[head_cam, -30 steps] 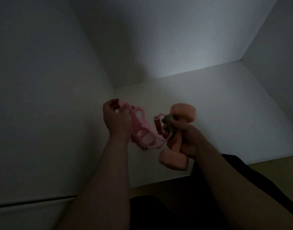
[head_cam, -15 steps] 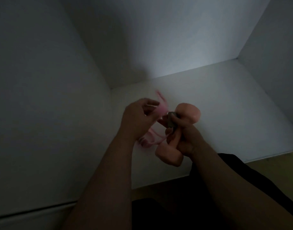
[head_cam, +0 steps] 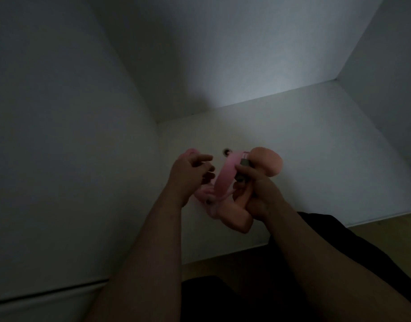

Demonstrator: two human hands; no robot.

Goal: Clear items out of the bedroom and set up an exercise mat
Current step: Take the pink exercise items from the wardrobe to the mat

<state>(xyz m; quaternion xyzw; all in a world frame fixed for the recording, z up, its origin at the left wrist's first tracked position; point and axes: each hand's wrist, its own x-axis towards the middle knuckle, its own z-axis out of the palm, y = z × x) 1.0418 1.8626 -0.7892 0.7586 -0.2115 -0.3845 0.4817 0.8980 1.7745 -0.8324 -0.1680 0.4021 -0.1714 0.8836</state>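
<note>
The view is dim. Both hands are raised in front of a white shelf set in a white-walled recess, roughly over the shelf's left half and not far from its front edge; whether anything they hold touches the shelf surface cannot be told.

The right hand is wrapped tightly around the handle of a peach-pink dumbbell, which stands tilted, one rounded head up and to the right above the knuckles, the other head down and to the left below the hand. The same hand's thumb and forefinger also pinch a small grey piece against the dumbbell, at the end of a pink resistance band.

The band's broad pink strap curves from that grey piece down and to the left, between the two hands, into a tangle of pink loops and thin cords under the left hand and beside the dumbbell's lower head. Another pink part shows just above the left hand's knuckles.

The left hand is half open, fingers curled loosely and spread, the fingertips close to the strap; it seems to have hold of the pink part behind it, though the blur and dark leave that unsure.

Dark clothing fills the lower right, with a yellowish floor beyond the shelf's front edge
</note>
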